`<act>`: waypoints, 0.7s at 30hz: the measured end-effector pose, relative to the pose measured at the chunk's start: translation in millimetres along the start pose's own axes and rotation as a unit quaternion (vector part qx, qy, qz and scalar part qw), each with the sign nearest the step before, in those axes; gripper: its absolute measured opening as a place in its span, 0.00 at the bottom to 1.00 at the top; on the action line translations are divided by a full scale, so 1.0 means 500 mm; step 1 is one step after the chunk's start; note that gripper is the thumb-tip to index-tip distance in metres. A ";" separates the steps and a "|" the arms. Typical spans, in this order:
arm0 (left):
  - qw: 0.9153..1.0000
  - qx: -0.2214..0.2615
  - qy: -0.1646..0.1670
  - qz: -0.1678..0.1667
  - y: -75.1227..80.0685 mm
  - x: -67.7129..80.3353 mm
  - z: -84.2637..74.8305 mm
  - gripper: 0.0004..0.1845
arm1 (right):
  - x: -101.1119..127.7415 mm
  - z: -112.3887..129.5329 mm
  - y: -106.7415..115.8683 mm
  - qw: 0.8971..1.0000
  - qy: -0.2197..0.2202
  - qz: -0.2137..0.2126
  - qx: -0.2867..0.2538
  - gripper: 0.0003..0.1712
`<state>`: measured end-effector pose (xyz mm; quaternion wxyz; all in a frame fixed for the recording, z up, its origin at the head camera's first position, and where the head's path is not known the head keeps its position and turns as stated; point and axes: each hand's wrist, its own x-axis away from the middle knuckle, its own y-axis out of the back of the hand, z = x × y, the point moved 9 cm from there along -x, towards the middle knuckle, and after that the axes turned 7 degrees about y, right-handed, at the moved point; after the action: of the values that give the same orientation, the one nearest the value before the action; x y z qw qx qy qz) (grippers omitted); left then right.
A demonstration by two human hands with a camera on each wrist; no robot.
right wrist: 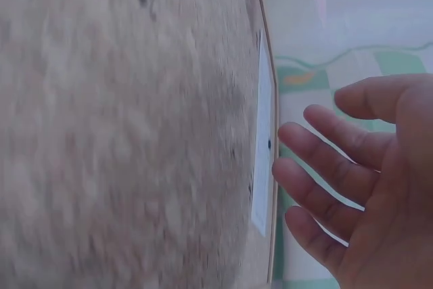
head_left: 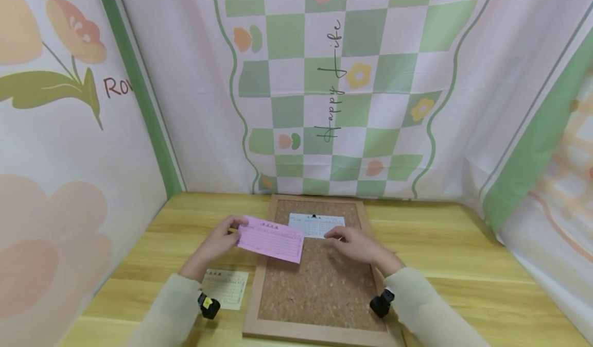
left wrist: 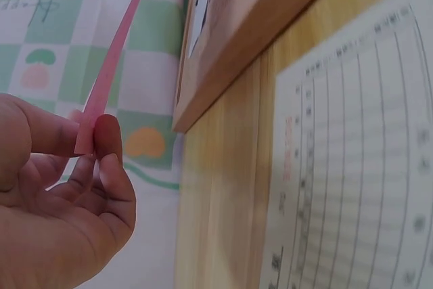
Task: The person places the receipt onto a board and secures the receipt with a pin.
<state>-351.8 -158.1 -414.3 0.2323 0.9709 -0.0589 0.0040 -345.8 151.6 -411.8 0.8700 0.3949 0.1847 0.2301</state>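
Observation:
My left hand [head_left: 224,241] pinches the left end of a pink printed form [head_left: 273,239] between thumb and fingers, holding it raised over the left side of the cork board [head_left: 319,290]. In the left wrist view the pink slip [left wrist: 111,65] appears nearly edge-on. A pale blue form [head_left: 319,225] lies on the upper part of the board, with a small black pin or clip [head_left: 314,215] at its top edge. Above the board, by the blue form's lower right corner, my right hand [head_left: 354,244] holds nothing; its fingers are loosely bent and spread.
A pale yellow form [head_left: 225,288] lies on the wooden table [head_left: 440,244] left of the board, partly behind the left wrist. The board has a raised wooden frame [head_left: 315,330]. A patterned curtain [head_left: 333,79] hangs behind the table.

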 end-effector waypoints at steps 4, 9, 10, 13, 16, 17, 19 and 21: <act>1.000 0.006 -0.006 0.000 -0.016 -0.007 -0.007 0.17 | -0.008 0.016 -0.020 1.000 0.002 0.010 -0.019 0.17; 1.000 0.019 -0.014 0.001 -0.034 -0.011 -0.017 0.16 | -0.017 0.025 -0.038 0.999 -0.005 0.022 -0.033 0.19; 1.000 0.022 -0.017 0.001 -0.037 -0.012 -0.020 0.16 | -0.018 0.025 -0.042 0.999 -0.007 0.025 -0.039 0.19; 0.999 0.030 -0.021 0.004 -0.049 -0.012 -0.027 0.16 | -0.019 0.030 -0.050 0.998 -0.002 0.031 -0.061 0.18; 0.999 0.037 -0.026 0.010 -0.061 -0.013 -0.033 0.15 | -0.019 0.031 -0.055 0.996 0.008 0.035 -0.084 0.17; 0.999 0.038 -0.028 0.012 -0.065 -0.012 -0.036 0.15 | -0.019 0.031 -0.055 0.996 0.009 0.034 -0.088 0.17; 0.998 0.044 -0.035 0.014 -0.072 -0.012 -0.041 0.15 | -0.018 0.027 -0.053 0.995 0.007 0.030 -0.092 0.17; 0.998 0.049 -0.037 0.015 -0.077 -0.012 -0.045 0.15 | -0.016 0.023 -0.049 0.995 0.006 0.025 -0.092 0.18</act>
<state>-352.6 -113.1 -411.7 0.1822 0.9795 -0.0821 -0.0258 -340.3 125.9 -422.2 0.8955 0.3166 0.1585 0.2698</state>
